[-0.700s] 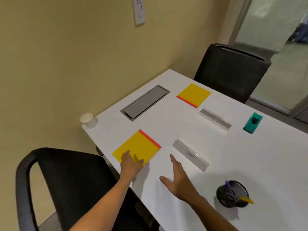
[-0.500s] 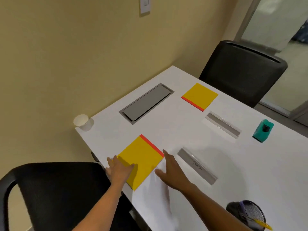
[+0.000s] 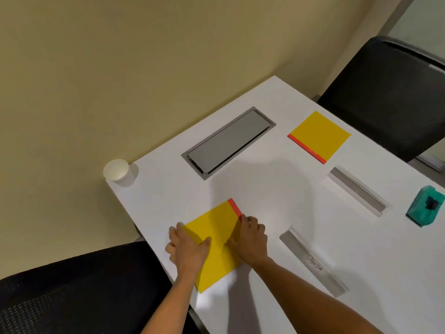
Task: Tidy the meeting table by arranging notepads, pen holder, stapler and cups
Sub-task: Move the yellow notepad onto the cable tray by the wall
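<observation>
A yellow notepad with a red top edge (image 3: 216,230) lies near the table's front edge. My left hand (image 3: 189,249) grips its left side, thumb on top. My right hand (image 3: 250,239) holds its right side, fingers over the red strip. A second yellow notepad (image 3: 319,136) lies farther back by the far chair. A white paper cup (image 3: 116,169) stands at the table's left corner. A teal stapler (image 3: 425,208) sits at the right edge of view. The pen holder is out of view.
White table (image 3: 265,189) with a grey cable hatch (image 3: 228,142) set in it. Two clear name-plate holders, one near (image 3: 313,261) and one far (image 3: 356,190). A black chair (image 3: 72,292) stands below my arms, another (image 3: 390,92) at the far side. Beige wall on the left.
Both hands closed in on the near notepad, the right one moving left onto it. The pad has turned and slid toward the front edge. The view swung left, losing the pen holder.
</observation>
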A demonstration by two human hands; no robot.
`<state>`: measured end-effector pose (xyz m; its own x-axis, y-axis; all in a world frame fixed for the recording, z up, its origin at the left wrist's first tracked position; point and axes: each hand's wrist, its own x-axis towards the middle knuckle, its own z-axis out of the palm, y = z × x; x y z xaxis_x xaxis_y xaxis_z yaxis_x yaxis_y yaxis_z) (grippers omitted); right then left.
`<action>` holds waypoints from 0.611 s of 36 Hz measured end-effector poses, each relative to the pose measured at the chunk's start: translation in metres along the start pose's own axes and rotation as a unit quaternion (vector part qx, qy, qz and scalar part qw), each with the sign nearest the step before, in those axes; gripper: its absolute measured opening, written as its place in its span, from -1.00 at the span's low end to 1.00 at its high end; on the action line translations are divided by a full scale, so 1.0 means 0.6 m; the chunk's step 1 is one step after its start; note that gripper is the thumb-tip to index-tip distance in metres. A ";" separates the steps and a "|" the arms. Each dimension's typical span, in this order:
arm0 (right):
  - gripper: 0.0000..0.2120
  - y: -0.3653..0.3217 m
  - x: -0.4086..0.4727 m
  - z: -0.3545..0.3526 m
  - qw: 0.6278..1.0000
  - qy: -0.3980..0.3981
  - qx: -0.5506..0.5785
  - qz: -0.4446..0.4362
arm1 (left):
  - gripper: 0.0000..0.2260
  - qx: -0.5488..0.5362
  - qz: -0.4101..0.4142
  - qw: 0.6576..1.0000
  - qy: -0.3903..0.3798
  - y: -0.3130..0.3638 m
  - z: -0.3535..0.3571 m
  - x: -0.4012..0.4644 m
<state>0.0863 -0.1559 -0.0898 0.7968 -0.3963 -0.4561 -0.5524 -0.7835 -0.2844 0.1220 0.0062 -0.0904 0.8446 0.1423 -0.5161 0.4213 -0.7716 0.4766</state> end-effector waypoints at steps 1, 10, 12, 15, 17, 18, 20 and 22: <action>-0.20 -0.005 0.000 0.001 1.000 -0.004 0.008 0.023 | -0.10 -0.001 0.005 1.000 0.000 0.005 0.000 0.003; -0.34 -0.002 0.011 -0.008 0.926 -0.076 0.314 0.198 | -0.13 0.088 0.107 0.990 -0.010 0.028 -0.001 0.028; -0.28 -0.002 0.013 -0.009 0.911 -0.088 0.319 0.246 | -0.14 0.097 0.109 0.989 -0.013 0.030 -0.001 0.028; -0.15 -0.007 0.011 -0.012 0.890 -0.106 0.335 0.292 | -0.14 0.099 0.116 0.988 -0.022 0.030 0.001 0.029; -0.14 -0.013 0.009 -0.015 0.873 -0.103 0.371 0.298 | -0.13 0.099 0.117 0.988 -0.023 0.029 0.001 0.030; -0.19 -0.016 0.008 -0.018 0.863 -0.105 0.395 0.297 | -0.13 0.096 0.117 0.988 -0.022 0.029 0.001 0.030; -0.32 -0.016 0.003 -0.022 0.846 -0.115 0.442 0.275 | -0.13 0.082 0.120 0.989 -0.023 0.028 -0.001 0.030; -0.48 -0.007 -0.002 -0.027 0.845 -0.110 0.464 0.244 | -0.14 0.060 0.127 0.990 -0.022 0.028 -0.006 0.034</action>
<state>0.0915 -0.1596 -0.0743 0.4106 -0.3856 -0.8263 -0.8373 0.1995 -0.5091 0.1473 -0.0016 -0.0905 0.9014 -0.0906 -0.4235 0.1532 -0.8480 0.5074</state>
